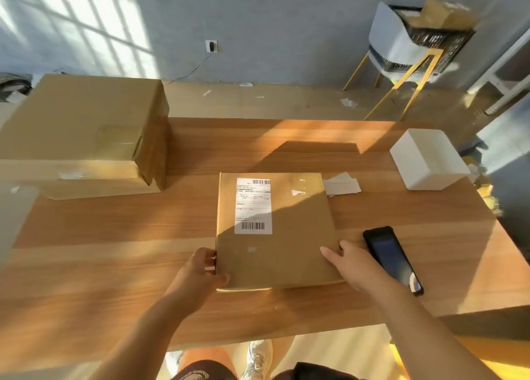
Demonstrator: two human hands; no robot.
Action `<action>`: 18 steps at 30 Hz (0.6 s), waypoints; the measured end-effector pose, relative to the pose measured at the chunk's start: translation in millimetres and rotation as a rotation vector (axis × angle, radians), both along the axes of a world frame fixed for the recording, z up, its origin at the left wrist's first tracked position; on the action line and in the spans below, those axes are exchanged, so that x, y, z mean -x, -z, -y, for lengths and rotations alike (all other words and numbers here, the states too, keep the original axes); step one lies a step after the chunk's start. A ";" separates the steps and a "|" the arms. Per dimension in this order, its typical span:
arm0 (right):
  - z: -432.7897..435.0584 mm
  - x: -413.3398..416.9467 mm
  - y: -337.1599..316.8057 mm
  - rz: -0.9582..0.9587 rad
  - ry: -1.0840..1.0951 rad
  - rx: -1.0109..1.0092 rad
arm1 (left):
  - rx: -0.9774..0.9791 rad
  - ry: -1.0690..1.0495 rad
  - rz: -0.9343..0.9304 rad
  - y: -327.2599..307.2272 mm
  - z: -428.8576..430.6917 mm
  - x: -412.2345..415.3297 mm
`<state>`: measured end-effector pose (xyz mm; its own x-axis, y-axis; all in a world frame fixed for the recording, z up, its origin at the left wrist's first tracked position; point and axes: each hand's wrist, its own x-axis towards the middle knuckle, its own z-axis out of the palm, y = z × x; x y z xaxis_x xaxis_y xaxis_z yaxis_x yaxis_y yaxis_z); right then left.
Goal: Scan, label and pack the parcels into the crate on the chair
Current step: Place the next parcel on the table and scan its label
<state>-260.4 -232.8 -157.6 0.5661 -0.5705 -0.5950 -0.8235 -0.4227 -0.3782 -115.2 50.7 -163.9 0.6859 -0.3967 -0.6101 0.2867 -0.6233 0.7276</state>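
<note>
Wooden counter (114, 236), big carton (80, 121) far left. Crate (438, 38) on chair (387, 44) beyond, far right. Flat parcel (286, 236), label (253, 207) up, lies centre. Scanner (393, 259) just right of it. Left hand (198, 270) grips parcel's near-left corner, right hand (355, 265) near-right.

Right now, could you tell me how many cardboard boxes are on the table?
2. A large box at the table's left end; a flat box in the middle, held by left hand and right hand. The large box may hide others.

Left hand (200, 267) grips the parcel (275, 236); right hand (355, 265) seemingly pinches its corner, arms outstretched.
</note>
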 end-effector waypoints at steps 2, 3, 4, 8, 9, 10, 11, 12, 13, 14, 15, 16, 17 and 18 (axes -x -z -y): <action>3.8 -1.1 -1.3 -0.012 -0.034 0.020 | -0.046 0.023 0.057 -1.3 0.3 4.1; 6.3 -1.1 -1.8 -0.014 -0.055 0.037 | -0.119 0.050 0.143 -1.5 1.0 5.2; 8.8 -0.3 -2.4 -0.006 -0.065 0.056 | -0.206 0.072 0.269 -3.0 2.7 6.4; 20.6 9.3 -3.6 0.160 0.103 0.155 | -0.357 0.201 0.671 -21.0 26.4 14.2; 24.4 13.4 -3.8 0.195 0.142 0.192 | -0.353 0.259 0.706 -25.2 35.2 15.5; 28.8 18.2 -3.5 0.215 0.167 0.232 | -0.340 0.317 0.729 -27.9 44.4 16.7; 33.5 23.5 -3.1 0.221 0.184 0.271 | -0.316 0.366 0.747 -29.3 53.5 17.7; 38.8 28.8 -2.2 0.213 0.193 0.311 | -0.288 0.407 0.757 -30.0 62.5 18.4; 44.8 34.6 -0.1 0.184 0.193 0.349 | -0.263 0.444 0.763 -29.8 71.7 19.2; 50.9 40.9 3.3 0.132 0.186 0.385 | -0.247 0.478 0.764 -29.0 80.6 20.1; 57.0 47.1 7.9 0.065 0.182 0.414 | -0.241 0.508 0.761 -27.8 88.9 21.0; 62.2 53.1 13.0 -0.001 0.186 0.432 | -0.243 0.534 0.761 -25.8 96.0 22.1; 66.2 58.3 17.9 -0.051 0.201 0.432 | -0.250 0.553 0.771 -23.2 101.6 23.1; 69.5 62.5 22.5 -0.080 0.224 0.416 | -0.260 0.565 0.787 -20.5 105.3 24.3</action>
